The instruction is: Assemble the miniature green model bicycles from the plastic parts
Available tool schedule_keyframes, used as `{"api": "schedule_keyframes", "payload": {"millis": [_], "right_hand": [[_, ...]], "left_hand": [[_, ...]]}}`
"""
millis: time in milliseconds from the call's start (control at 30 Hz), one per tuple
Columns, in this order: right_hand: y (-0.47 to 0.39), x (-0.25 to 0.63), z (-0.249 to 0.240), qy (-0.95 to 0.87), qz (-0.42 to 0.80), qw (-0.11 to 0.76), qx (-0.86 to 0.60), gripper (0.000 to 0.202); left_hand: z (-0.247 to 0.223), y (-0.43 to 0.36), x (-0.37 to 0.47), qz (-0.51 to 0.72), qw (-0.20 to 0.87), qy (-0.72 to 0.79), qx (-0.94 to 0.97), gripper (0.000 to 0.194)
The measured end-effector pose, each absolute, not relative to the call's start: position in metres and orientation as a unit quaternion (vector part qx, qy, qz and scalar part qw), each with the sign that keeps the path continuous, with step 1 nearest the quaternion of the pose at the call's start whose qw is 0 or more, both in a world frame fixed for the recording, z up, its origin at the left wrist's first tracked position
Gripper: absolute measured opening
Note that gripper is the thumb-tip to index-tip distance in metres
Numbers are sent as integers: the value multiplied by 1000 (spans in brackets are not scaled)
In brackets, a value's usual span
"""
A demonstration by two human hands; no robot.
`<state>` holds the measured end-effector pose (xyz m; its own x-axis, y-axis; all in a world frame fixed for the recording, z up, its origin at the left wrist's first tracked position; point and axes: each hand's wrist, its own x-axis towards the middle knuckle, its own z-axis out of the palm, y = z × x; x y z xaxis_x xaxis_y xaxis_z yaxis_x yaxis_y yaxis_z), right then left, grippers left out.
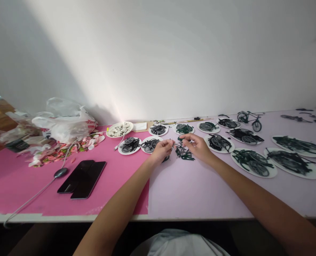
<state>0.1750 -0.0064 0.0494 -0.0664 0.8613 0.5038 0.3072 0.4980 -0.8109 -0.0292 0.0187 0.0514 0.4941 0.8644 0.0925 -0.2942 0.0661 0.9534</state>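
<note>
My left hand (162, 150) is closed in a pinch over the seam between the pink and pale lilac coverings, on a part too small to name. Close by on the right, my right hand (196, 145) has its thumb and fingers pressed around something small that I cannot make out. Loose dark green bicycle parts (185, 153) lie on the lilac covering between and below the hands. A plate of dark wheels and parts (144, 145) is just left of my left hand. Another plate with wheel parts (220, 143) is right of my right hand.
Two black phones (88, 179) overlap at the left, beside a cable with a dark oval piece (61, 173). White plastic bags (64, 122) and pink pieces (85, 144) lie behind. An assembled bicycle model (250, 120) stands at the back right, near several plates of parts (254, 163).
</note>
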Motion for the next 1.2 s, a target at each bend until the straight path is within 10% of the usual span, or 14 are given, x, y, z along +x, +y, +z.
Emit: {"api": "schedule_keyframes", "payload": {"millis": [1200], "right_hand": [[-1,180,34,-728,337,420,-423,34]], "left_hand": [[54,22,-35,429,643,297,561,59]]}}
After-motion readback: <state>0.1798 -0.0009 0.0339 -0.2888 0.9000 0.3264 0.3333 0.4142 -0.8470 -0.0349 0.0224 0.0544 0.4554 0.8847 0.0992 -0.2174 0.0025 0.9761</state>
